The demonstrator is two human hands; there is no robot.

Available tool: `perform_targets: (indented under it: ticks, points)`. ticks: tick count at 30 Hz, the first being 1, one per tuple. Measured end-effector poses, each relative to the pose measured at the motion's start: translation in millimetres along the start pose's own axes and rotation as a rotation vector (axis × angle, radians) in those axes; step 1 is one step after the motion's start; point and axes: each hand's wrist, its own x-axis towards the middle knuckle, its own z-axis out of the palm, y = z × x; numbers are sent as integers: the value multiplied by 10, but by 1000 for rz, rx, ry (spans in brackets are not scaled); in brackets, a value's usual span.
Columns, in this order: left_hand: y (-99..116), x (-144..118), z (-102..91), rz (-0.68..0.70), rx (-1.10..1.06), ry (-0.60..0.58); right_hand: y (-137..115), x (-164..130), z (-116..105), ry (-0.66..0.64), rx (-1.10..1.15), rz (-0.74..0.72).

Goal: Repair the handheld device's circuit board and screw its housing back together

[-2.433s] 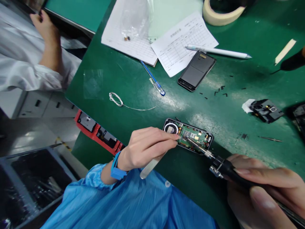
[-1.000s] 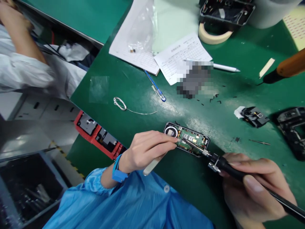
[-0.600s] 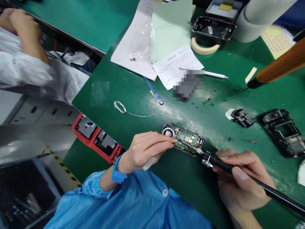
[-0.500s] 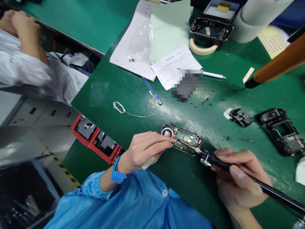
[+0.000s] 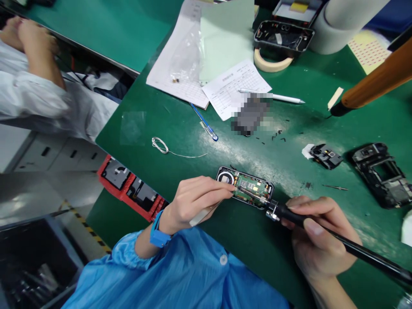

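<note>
An opened phone (image 5: 257, 183) with a bare green circuit board and a round white-ringed part lies on the green bench. My left hand (image 5: 196, 199) is closed around tweezers (image 5: 200, 216); their pale flat end sticks out below my palm, and the fingertips are over the board's left part. In my right hand (image 5: 322, 240) is a black-handled soldering iron (image 5: 291, 214), held like a pen. Its metal tip reaches left across the board, close to my left fingertips. Whether the tip touches the board, I cannot tell. A loop of solder wire (image 5: 160, 146) lies up and left of the phone.
A stripped phone frame (image 5: 383, 176) and a small black module (image 5: 325, 156) lie at right. An orange-brown screwdriver (image 5: 370, 92) hangs above the bench. Papers (image 5: 236, 88), a white pen (image 5: 286, 98) and a tape roll (image 5: 272, 64) lie behind. A co-worker's arm (image 5: 41, 60) is far left.
My right hand and the soldering iron have shifted slightly left, so the iron's collar sits nearer the phone. My left hand has barely moved.
</note>
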Motion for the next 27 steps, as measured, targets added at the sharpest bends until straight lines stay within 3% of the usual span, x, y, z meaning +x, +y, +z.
perform_targets:
  ticks: [27]
  points:
    - [8, -21, -12, 38, 55, -25, 22, 4, 0, 2, -21, -25]
